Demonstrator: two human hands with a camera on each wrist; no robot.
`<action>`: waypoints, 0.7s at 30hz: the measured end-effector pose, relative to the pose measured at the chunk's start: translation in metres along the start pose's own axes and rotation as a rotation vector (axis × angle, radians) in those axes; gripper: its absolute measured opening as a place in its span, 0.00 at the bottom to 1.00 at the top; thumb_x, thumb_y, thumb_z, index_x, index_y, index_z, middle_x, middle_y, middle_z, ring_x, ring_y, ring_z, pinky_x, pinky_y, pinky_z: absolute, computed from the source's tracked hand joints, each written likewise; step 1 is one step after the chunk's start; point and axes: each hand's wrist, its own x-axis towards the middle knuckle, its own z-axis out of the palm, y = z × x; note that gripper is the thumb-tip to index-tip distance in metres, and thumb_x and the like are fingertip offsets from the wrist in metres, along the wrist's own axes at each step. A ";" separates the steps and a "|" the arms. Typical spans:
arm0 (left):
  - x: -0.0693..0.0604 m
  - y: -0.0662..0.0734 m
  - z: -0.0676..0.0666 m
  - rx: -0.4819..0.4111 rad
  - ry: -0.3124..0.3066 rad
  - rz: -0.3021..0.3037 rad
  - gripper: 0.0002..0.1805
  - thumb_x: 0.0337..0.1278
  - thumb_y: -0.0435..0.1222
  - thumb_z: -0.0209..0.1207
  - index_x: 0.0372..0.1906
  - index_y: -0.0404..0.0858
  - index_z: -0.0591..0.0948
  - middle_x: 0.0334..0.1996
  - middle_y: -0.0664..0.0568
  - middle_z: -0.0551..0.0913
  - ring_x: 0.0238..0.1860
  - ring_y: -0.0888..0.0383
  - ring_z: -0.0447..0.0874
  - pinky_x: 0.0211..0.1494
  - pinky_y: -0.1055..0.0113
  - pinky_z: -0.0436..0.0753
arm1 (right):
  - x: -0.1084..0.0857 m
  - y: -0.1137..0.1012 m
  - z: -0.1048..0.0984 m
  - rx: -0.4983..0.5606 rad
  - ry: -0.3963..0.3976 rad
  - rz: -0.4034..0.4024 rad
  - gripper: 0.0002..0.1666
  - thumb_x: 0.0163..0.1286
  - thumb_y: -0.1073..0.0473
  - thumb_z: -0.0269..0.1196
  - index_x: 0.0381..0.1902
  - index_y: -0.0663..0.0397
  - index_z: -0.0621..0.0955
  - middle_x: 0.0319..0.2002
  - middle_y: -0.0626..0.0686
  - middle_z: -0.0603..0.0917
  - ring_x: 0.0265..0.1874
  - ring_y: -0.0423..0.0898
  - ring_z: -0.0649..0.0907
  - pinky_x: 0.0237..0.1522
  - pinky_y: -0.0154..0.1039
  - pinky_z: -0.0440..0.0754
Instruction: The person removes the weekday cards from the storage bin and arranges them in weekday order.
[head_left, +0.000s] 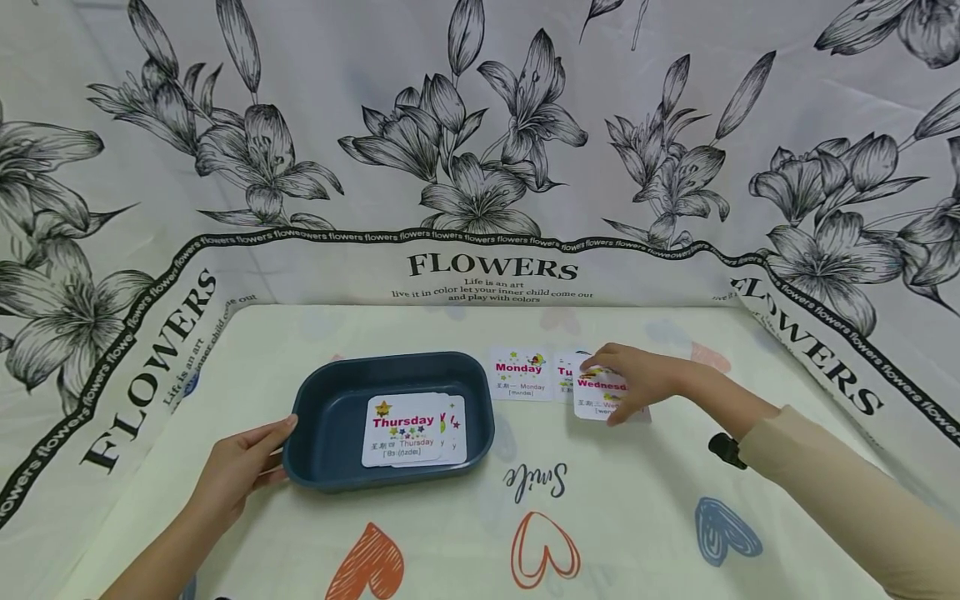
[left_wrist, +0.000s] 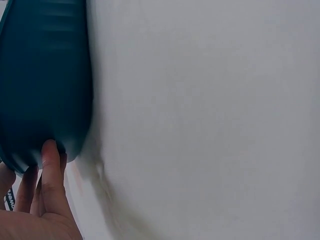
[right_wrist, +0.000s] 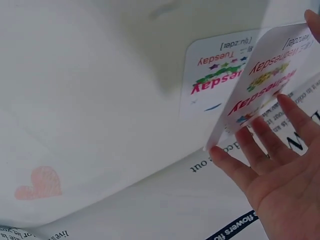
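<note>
While the left hand [head_left: 242, 462] lightly grips the near end of a dark blue, rounded rectangular tray [head_left: 326, 417], thumb at the rim and fingers against the outer wall, the right hand [head_left: 645, 375] holds a white, round-cornered card printed "Wednesday" [head_left: 596, 400] by its edges, fingers spread and bent, thumb at the side toward the person. That card is tilted and covers part of a similar white card printed "Tuesday" [head_left: 564, 371], just left of the right hand's fingers; whether the two touch cannot be told. Further left of that hand, beside the tray, lies a white card printed "Monday" [head_left: 521, 375]. Inside the tray, to the right of the left hand, a white card printed "Thursday" [head_left: 402, 429] overlaps at least one more white card [head_left: 457, 442]. Beneath both hands spreads a pale cream cloth with printed hearts [head_left: 450, 542].
</note>
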 end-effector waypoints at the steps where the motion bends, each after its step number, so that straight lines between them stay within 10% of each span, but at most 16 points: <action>1: 0.000 0.000 0.000 0.001 0.001 -0.002 0.44 0.50 0.56 0.61 0.63 0.27 0.67 0.31 0.66 0.81 0.31 0.69 0.83 0.33 0.70 0.83 | -0.001 0.002 0.000 0.000 0.003 0.002 0.46 0.44 0.48 0.74 0.62 0.49 0.70 0.59 0.55 0.67 0.55 0.53 0.69 0.56 0.54 0.69; 21: 0.000 0.002 -0.001 -0.005 -0.011 -0.005 0.43 0.49 0.56 0.61 0.62 0.28 0.67 0.31 0.68 0.81 0.31 0.69 0.83 0.34 0.70 0.83 | -0.010 0.020 0.001 0.013 0.028 0.023 0.47 0.44 0.48 0.74 0.62 0.52 0.70 0.58 0.56 0.68 0.56 0.56 0.69 0.57 0.57 0.68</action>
